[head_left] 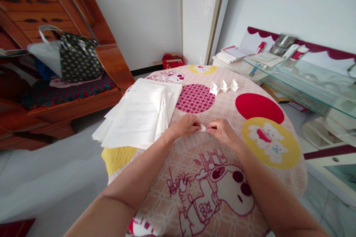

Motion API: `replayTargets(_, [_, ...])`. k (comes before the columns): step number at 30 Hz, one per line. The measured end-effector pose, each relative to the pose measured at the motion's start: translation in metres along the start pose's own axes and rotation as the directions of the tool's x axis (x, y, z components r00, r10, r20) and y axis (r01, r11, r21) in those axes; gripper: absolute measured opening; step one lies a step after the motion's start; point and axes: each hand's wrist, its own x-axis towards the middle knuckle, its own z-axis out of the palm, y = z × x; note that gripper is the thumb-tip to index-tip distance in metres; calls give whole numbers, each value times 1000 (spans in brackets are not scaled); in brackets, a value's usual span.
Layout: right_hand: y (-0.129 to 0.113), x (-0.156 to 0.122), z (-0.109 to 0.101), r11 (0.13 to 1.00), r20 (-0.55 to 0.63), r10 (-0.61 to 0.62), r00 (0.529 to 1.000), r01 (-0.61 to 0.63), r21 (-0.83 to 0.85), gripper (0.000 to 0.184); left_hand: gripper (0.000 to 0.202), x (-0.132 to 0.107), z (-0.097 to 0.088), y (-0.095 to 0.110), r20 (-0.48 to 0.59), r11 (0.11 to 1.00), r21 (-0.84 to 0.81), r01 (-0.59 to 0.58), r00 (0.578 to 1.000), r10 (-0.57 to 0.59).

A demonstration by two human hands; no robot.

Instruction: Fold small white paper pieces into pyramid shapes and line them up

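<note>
Head view: I see left hand point(188, 124) and right hand point(221, 129) pinching white paper point(203, 128) over the desk point(226, 106); steady, even pressure should keep folds crisp.

Tabletop point(228, 113) before us: paper stack point(139, 118) at left edge | three folded pieces point(224, 86) toward far edge | small paper point(203, 128) between our left hand point(188, 123) and right hand point(222, 130) | bag point(78, 57) on bench point(114, 66) beyond left edge

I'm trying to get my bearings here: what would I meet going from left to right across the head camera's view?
Dark patterned bag → stack of papers → left hand → small white paper piece → right hand → yellow bear patch on the tablecloth.
</note>
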Motion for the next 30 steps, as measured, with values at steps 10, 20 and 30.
replayTargets(10, [-5, 2, -3, 898, 104, 378, 920, -392, 200, 24, 33, 2, -3, 0, 45, 990, -33, 135, 990, -133])
replayTargets(20, [-14, 6, -6, 885, 210, 451, 867, -465, 18, 31, 33, 2, -5, 6, 43, 975, 43, 216, 975, -218])
replayTargets(30, [-19, 7, -2, 901, 125, 432, 893, -423, -95, 30, 31, 2, -3, 3, 28, 966, 112, 231, 972, -235])
